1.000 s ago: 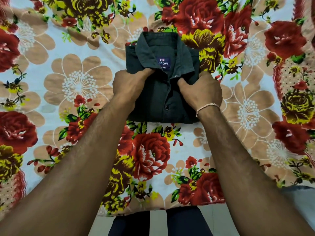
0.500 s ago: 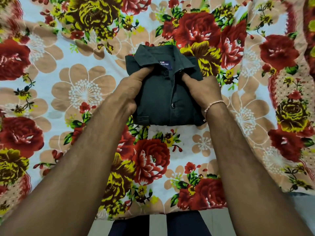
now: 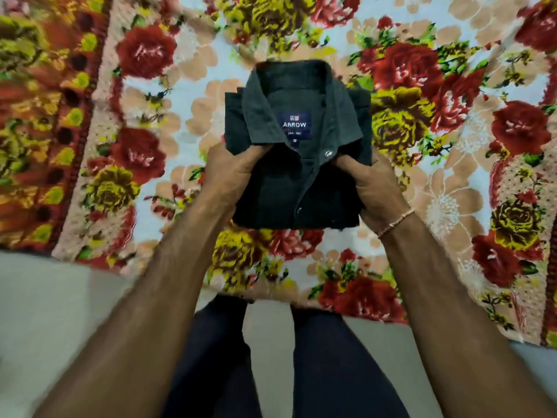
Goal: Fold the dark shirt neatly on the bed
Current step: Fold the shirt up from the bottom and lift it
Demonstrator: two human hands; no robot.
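Observation:
The dark shirt [image 3: 298, 188] is folded into a compact rectangle, collar on top with a blue neck label showing. It is held up above the floral bedsheet [image 3: 452, 182], tilted toward me. My left hand [image 3: 232, 173] grips its left side, thumb on the front below the collar tip. My right hand [image 3: 373, 188], with a thin bracelet at the wrist, grips the right side the same way. The fingers of both hands are hidden behind the shirt.
The bed's near edge [image 3: 271, 297] runs across the lower middle. Below it lie a pale floor [image 3: 54, 321] and my dark trouser legs [image 3: 271, 357]. A red and yellow patterned border [image 3: 45, 122] of the sheet fills the left side.
The folded shirt has come up off the bed in both hands and moved closer to me. The view has shifted, so the bed edge and floor now show.

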